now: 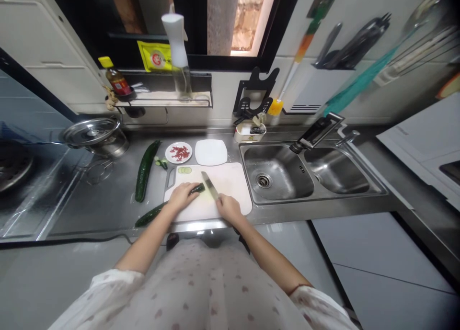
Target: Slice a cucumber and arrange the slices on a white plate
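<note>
My left hand [182,196] is closed on a short piece of dark green cucumber [197,188], pressed to the white cutting board [233,176]. In my right hand [228,208] is a kitchen knife [209,184], its blade pointing away from me just right of the cucumber piece. A few thin cucumber slices [184,170] lie at the board's upper left. Beside my left wrist, another length of cucumber [150,216] rests near the board's left edge. A whole cucumber [147,169] lies farther left on the steel counter, with small cucumber ends [161,163] near it.
Behind the board stand a plate of chopped red bits [168,153] and a white square plate [211,152]. A double sink [276,172] with a black faucet [316,132] is at the right. A lidded steel pot [111,145] sits at the left, below a shelf [161,100] of bottles.
</note>
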